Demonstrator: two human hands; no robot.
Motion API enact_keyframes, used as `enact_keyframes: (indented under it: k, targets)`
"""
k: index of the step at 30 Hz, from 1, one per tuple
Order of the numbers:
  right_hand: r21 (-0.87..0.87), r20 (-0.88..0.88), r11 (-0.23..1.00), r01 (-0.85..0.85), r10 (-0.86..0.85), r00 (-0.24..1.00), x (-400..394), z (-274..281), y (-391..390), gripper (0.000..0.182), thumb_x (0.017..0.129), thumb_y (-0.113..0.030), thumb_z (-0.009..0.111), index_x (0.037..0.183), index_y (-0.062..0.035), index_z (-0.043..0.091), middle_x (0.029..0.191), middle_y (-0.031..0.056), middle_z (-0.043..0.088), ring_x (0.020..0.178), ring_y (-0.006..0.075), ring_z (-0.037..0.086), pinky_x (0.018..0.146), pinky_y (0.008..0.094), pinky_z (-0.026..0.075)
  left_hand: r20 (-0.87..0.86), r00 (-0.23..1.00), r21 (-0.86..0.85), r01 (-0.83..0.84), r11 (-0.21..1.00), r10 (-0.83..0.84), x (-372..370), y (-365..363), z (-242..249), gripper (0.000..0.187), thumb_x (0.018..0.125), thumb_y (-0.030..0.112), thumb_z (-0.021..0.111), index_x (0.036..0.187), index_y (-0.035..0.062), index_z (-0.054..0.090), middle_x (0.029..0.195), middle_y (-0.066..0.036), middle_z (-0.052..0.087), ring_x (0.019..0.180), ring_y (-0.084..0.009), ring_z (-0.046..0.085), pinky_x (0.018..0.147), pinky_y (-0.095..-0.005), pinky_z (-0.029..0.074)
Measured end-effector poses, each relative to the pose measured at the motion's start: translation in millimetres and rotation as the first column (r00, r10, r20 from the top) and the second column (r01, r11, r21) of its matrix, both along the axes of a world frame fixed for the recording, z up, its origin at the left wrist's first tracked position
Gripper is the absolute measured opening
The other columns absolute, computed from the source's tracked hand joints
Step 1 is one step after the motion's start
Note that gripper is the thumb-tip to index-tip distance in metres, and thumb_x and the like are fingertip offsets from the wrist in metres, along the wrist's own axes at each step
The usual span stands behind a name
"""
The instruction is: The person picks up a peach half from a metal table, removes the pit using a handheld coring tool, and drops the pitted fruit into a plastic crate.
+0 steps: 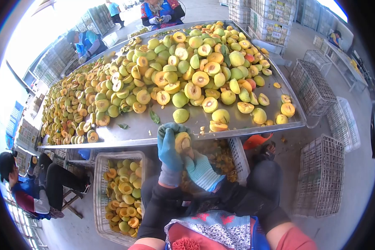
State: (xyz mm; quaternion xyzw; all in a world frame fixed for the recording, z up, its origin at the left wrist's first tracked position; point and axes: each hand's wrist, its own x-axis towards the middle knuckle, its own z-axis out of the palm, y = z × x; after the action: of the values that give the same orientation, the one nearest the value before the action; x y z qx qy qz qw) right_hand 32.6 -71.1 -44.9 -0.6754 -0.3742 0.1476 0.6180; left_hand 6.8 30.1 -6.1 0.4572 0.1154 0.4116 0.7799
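Note:
My left hand (169,149), in a teal work glove, is closed around a yellow peach half (182,142) and holds it up just below the table edge. My right hand (203,170), in a pale striped glove, reaches in from the right with its fingers closed at the lower side of that peach. Any tool in the right hand is hidden. Ahead, a metal table (141,125) carries a big heap of yellow-green peaches (200,78), many cut in half and some with the stone showing.
Left of my legs stands a white crate (99,196) of peach halves. Another crate (239,160) sits below my hands with peach pieces inside. Crates (321,177) stand at the right. A co-worker (29,187) sits at left; others (161,14) work around the table.

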Motion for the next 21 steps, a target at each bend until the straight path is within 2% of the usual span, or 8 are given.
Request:
enact_keyframes:
  k: [11,13,14,15,16,18,20,21]
  targets:
    - [-0.169,-0.433,0.943,-0.287,0.191,0.881,3,4,-14,0.042,0.099,-0.038,0.051,0.092,0.002,0.063,0.075,0.0178,0.066,0.072,0.0275,0.064,0.065,0.0393,0.047,-0.129,0.99,0.002,0.056,0.998,-0.056,-3,9,-3,0.024,0.102,0.023,0.045,0.107,0.003,0.057,0.093,-0.01,0.065,0.079,-0.0202,0.066,0.075,-0.0319,0.055]
    - [-0.225,-0.362,0.928,-0.298,0.204,0.909,10,21,-17,0.044,0.098,-0.041,0.051,0.092,0.0006,0.064,0.073,0.0133,0.065,0.07,0.02,0.061,0.063,0.0383,0.046,-0.249,0.961,0.298,-0.041,0.954,0.119,0,9,-7,0.03,0.101,0.022,0.042,0.106,0.0,0.062,0.091,-0.01,0.067,0.077,-0.0185,0.065,0.071,-0.0301,0.054]
    - [-0.144,-0.31,0.961,-0.235,0.182,0.933,7,14,-14,0.044,0.098,-0.041,0.052,0.092,0.0008,0.064,0.071,0.0123,0.063,0.068,0.0189,0.059,0.062,0.0384,0.045,-0.252,0.967,0.048,0.063,0.997,-0.049,-1,15,-14,0.029,0.1,0.022,0.044,0.104,-0.0011,0.062,0.088,-0.01,0.067,0.074,-0.0178,0.064,0.067,-0.0292,0.054]
    - [-0.164,-0.33,0.957,-0.241,0.177,0.927,7,10,-16,0.044,0.099,-0.041,0.051,0.094,-0.0001,0.066,0.07,0.0095,0.063,0.064,0.0172,0.058,0.059,0.0358,0.045,-0.288,0.958,0.1,0.022,0.995,0.008,4,21,-28,0.028,0.099,0.022,0.047,0.103,-0.0019,0.062,0.084,-0.011,0.067,0.07,-0.0183,0.064,0.062,-0.0292,0.053]
    - [-0.165,-0.479,0.945,-0.284,0.174,0.86,4,16,-19,0.043,0.099,-0.044,0.05,0.088,-0.0052,0.063,0.065,0.0026,0.057,0.054,0.0141,0.053,0.05,0.0322,0.041,-0.295,0.952,0.031,0.1,0.995,-0.086,1,14,-10,0.026,0.098,0.021,0.049,0.102,-0.0015,0.062,0.084,-0.011,0.067,0.069,-0.0191,0.064,0.059,-0.0295,0.054]
    - [0.155,-0.916,0.847,-0.508,0.315,0.247,6,54,-32,0.04,0.099,-0.049,0.05,0.076,-0.0167,0.044,0.056,-0.0052,0.034,0.043,0.0079,0.032,0.039,0.0264,0.03,-0.246,0.965,-0.011,0.086,0.996,-0.087,-2,10,-4,0.031,0.099,0.027,0.047,0.103,-0.0004,0.062,0.084,-0.013,0.067,0.067,-0.021,0.065,0.06,-0.0323,0.054]
    - [0.193,-0.886,0.823,-0.534,0.379,0.265,3,57,-34,0.041,0.099,-0.049,0.05,0.076,-0.0161,0.045,0.056,-0.0043,0.035,0.042,0.0095,0.031,0.04,0.0267,0.031,-0.145,0.971,-0.166,0.166,0.972,-0.191,-10,1,14,0.034,0.1,0.029,0.046,0.105,-0.0007,0.062,0.084,-0.013,0.067,0.069,-0.021,0.065,0.063,-0.0324,0.055]
    - [0.135,-0.883,0.82,-0.556,0.355,0.309,5,57,-35,0.041,0.099,-0.049,0.05,0.076,-0.0158,0.045,0.056,-0.0039,0.036,0.042,0.0098,0.032,0.04,0.0268,0.031,-0.155,0.967,-0.046,0.198,0.979,-0.203,-10,3,12,0.034,0.1,0.028,0.046,0.105,-0.0011,0.062,0.084,-0.013,0.067,0.07,-0.0209,0.065,0.064,-0.0321,0.055]
